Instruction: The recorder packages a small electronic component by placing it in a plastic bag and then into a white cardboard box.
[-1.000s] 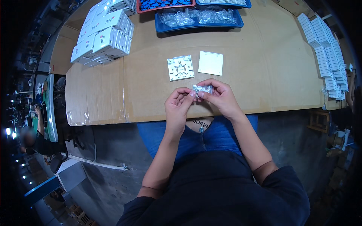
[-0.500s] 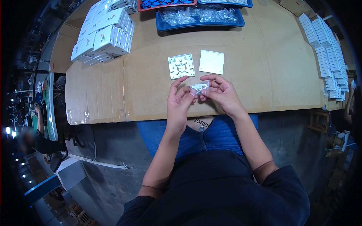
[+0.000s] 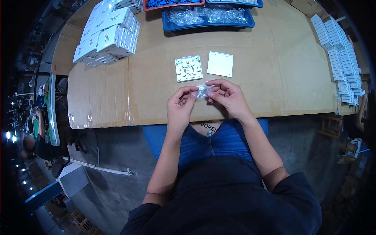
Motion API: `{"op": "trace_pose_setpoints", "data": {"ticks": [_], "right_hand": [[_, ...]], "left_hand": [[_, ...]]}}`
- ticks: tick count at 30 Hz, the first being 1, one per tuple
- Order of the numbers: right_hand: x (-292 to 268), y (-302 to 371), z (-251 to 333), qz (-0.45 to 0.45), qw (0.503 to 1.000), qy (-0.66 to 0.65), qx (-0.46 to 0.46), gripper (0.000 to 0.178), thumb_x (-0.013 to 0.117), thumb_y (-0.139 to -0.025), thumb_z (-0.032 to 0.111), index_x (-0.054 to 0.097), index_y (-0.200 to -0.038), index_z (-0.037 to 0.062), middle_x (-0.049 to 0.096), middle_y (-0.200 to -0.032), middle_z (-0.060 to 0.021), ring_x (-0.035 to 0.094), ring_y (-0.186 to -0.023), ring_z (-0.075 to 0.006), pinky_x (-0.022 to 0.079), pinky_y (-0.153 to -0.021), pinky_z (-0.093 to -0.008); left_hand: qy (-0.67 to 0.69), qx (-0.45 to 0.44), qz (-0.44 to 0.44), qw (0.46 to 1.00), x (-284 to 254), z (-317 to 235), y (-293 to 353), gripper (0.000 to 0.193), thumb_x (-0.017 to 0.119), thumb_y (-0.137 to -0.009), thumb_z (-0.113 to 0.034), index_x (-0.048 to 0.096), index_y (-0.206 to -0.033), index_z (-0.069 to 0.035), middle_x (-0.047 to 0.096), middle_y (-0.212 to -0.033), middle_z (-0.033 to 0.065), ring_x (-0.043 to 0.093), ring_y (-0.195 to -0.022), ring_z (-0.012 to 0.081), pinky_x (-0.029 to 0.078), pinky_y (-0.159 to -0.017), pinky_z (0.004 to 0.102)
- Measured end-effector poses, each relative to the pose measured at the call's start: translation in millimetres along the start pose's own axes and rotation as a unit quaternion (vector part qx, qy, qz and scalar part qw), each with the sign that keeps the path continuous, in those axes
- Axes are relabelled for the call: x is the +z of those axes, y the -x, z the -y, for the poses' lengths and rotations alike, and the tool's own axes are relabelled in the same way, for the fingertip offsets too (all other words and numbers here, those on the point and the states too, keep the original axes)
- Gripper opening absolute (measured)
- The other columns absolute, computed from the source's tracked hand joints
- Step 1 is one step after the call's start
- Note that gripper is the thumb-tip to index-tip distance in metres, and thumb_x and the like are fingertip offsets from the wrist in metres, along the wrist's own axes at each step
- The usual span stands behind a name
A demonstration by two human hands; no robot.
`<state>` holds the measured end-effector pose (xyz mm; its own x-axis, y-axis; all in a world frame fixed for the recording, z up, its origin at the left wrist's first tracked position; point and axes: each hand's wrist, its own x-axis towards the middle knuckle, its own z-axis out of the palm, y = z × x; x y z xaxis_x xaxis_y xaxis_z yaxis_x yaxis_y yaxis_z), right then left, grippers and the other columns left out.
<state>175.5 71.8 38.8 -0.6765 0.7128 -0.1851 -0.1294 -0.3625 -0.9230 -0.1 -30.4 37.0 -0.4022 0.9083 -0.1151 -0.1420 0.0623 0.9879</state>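
Observation:
A small clear plastic bag (image 3: 203,91) is stretched between my two hands, just above the near part of the table. My left hand (image 3: 181,102) pinches its left edge between thumb and fingers. On the other side, my right hand (image 3: 229,98) grips the bag's right edge, thumb against curled fingers. Whitish contents show faintly through the plastic; their kind I cannot make out. Beyond my hands lies a square white plastic base (image 3: 188,68) with a round cut-out pattern facing up. Right of it is a flat square white cover plate (image 3: 220,64) with small corner holes.
A cardboard-covered table (image 3: 156,105) carries stacked white boxes (image 3: 107,37) at the left and tall stacks of white parts (image 3: 337,58) at the right. A blue tray (image 3: 207,28) of clear bags stands at the back, next to a red tray (image 3: 172,7) with blue pieces.
My left hand has shifted left and its fingers have closed on the bag's edge, pulling the bag flatter. The white pieces seen in the bag earlier are less visible.

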Motion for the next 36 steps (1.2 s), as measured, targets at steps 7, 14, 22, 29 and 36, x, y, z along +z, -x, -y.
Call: {"op": "trace_pose_setpoints", "data": {"ticks": [7, 14, 22, 29, 36], "right_hand": [[-1, 1, -5, -0.005, 1.0, 0.017, -0.004, 0.032, 0.07, -0.096, -0.004, 0.067, -0.128, -0.0032, 0.069, -0.099, -0.0045, 0.069, -0.09, -0.0097, 0.057, -0.082, -0.0221], [2, 0, -4, -0.043, 0.997, 0.054, -0.025, 0.031, 0.076, -0.094, -0.002, 0.07, -0.124, -0.0022, 0.069, -0.098, -0.0021, 0.066, -0.087, -0.0062, 0.054, -0.08, -0.0185], [2, 0, -4, -0.072, 0.993, 0.087, -0.037, 0.026, 0.077, -0.094, 0.001, 0.074, -0.12, -0.0001, 0.069, -0.096, 0.0007, 0.06, -0.082, -0.0017, 0.048, -0.071, -0.0162], [0, -5, -5, -0.068, 0.994, 0.083, -0.037, 0.026, 0.076, -0.094, 0.002, 0.074, -0.12, 0.0003, 0.07, -0.095, 0.0001, 0.059, -0.081, -0.0014, 0.048, -0.071, -0.0163], [6, -26, 10, -0.062, 0.981, 0.171, -0.07, 0.021, 0.075, -0.095, 0.004, 0.077, -0.116, 0.0019, 0.073, -0.094, -0.0016, 0.062, -0.081, -0.0067, 0.051, -0.074, -0.0229]], "left_hand": [[0.175, -0.082, -0.003, 0.981, 8, -11, 4, 0.032, 0.066, -0.098, 0.005, 0.064, -0.13, 0.003, 0.068, -0.112, 0.0058, 0.063, -0.098, 0.0071, 0.051, -0.086, 0.0205], [0.004, 0.001, -0.005, 1.0, 4, 1, -1, 0.027, 0.069, -0.099, 0.0, 0.07, -0.126, 0.003, 0.069, -0.104, 0.0048, 0.063, -0.096, 0.0065, 0.051, -0.087, 0.0217], [-0.214, 0.086, -0.012, 0.973, -2, -21, -5, 0.019, 0.073, -0.097, -0.005, 0.076, -0.114, 0.001, 0.069, -0.1, 0.0027, 0.063, -0.091, 0.0112, 0.052, -0.083, 0.0263], [-0.158, 0.024, 0.042, 0.986, -9, -21, -4, 0.023, 0.073, -0.097, -0.006, 0.073, -0.119, 0.001, 0.074, -0.1, 0.0034, 0.06, -0.087, 0.0103, 0.052, -0.082, 0.0264], [-0.18, 0.091, 0.036, 0.979, -27, -29, -26, 0.02, 0.075, -0.095, -0.008, 0.077, -0.113, 0.0, 0.075, -0.099, 0.0046, 0.06, -0.084, 0.0113, 0.052, -0.08, 0.0267]]}}
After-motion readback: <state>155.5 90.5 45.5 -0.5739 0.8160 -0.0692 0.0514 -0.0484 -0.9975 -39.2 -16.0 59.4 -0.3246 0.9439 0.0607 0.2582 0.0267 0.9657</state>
